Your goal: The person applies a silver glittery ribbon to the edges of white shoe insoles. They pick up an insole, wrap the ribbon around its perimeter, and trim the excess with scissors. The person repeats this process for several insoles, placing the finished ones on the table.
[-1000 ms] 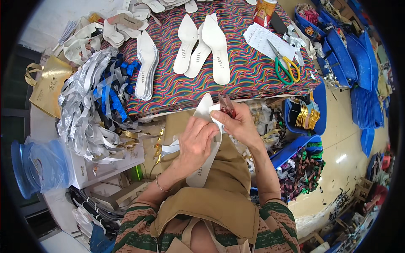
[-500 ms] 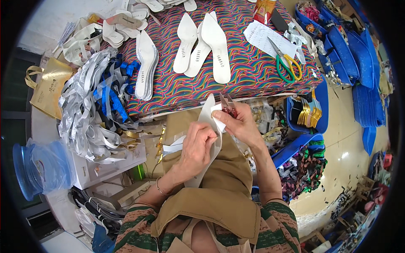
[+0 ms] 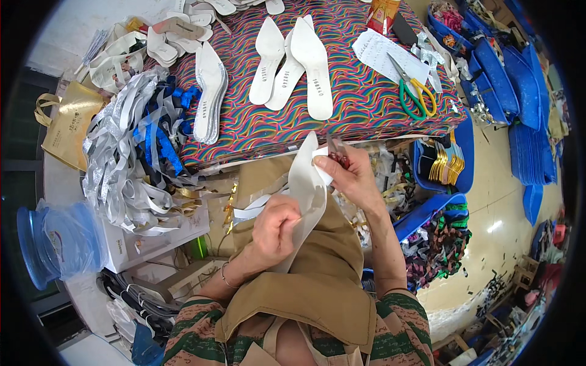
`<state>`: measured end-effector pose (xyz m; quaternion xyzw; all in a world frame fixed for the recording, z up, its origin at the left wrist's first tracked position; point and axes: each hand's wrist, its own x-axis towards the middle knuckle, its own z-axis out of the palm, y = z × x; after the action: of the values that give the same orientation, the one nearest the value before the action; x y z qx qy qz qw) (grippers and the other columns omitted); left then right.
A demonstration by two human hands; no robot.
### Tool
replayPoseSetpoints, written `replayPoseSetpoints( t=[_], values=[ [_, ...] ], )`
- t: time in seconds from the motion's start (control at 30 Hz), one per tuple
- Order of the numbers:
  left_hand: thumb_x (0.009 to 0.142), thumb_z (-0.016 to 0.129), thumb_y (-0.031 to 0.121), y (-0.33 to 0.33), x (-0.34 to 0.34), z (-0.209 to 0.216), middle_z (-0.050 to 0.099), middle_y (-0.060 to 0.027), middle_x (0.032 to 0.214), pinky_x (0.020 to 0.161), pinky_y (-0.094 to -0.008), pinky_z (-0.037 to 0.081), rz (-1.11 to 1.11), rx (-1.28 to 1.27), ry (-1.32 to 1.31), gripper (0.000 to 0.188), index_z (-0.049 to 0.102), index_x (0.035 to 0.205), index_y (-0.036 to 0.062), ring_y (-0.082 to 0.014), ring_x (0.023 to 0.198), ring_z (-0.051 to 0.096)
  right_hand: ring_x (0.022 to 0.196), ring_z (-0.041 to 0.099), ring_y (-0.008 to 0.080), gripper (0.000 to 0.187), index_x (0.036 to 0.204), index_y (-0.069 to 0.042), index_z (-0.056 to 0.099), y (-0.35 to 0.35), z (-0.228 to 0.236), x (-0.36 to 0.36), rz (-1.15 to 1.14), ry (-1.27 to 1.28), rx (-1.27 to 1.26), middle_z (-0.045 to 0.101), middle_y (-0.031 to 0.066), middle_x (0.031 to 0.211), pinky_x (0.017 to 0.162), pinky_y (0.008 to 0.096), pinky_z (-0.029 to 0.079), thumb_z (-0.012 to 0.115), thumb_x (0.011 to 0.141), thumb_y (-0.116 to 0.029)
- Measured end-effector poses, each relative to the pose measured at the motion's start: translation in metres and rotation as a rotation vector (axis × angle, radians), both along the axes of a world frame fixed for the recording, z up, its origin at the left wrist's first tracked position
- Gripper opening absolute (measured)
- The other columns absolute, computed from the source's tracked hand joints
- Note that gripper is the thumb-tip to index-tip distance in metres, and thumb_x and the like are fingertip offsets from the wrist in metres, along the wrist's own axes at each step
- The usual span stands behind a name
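Note:
A white pointed shoe insole (image 3: 303, 174) stands tilted over my lap, its tip up toward the table edge. My right hand (image 3: 354, 180) is closed around its far part, the thumb pressing a small white piece (image 3: 322, 173) against it. The same hand keeps small red-handled snips (image 3: 339, 157) in its fingers, blades pointing away. My left hand (image 3: 274, 229) is curled in a pinch at the insole's left edge; what its fingertips hold is hidden. Beside that hand runs a pale strip (image 3: 253, 208), passing behind it.
On the patterned table lie more white insoles (image 3: 268, 61), a stack of insoles (image 3: 210, 91), and scissors (image 3: 415, 91) on a paper sheet (image 3: 378, 53). Silver ribbons (image 3: 116, 165) heap at the left. Blue bins (image 3: 467, 171) stand at the right, near a pile of dark scraps (image 3: 436, 250).
My left hand has moved slightly left and down, uncovering more of the insole. My right hand has shifted a little to the right, still gripping the insole and snips.

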<state>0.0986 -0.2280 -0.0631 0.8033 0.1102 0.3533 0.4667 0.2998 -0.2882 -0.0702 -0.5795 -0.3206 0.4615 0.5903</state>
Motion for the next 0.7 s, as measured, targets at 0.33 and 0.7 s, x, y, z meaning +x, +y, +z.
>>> replayPoseSetpoints(
  t=[0.33,0.7],
  values=[
    [0.082,0.054,-0.015,0.043,-0.015,0.024,0.057,-0.0152,0.097,0.074,-0.0315,0.047,0.365,0.390,0.306,0.026,0.059,0.103,-0.0019,-0.0280,0.084,0.057,0.086,0.057,0.0087,0.031,0.118,0.005,0.057,0.001,0.007,0.006,-0.057,0.052,0.032,0.065,0.0051,0.097,0.077,0.0269,0.047,0.061,0.092,-0.012],
    [0.081,0.069,-0.001,0.028,0.009,0.035,0.059,-0.0083,0.078,0.060,-0.0280,0.045,0.024,-0.210,0.421,0.011,0.068,0.092,-0.0017,-0.0162,0.068,0.056,0.077,0.053,0.0059,0.027,0.112,0.003,0.060,0.013,0.006,0.000,-0.004,0.011,0.037,0.063,0.0010,0.088,0.068,0.0252,0.045,0.062,0.091,-0.013]
  ],
)
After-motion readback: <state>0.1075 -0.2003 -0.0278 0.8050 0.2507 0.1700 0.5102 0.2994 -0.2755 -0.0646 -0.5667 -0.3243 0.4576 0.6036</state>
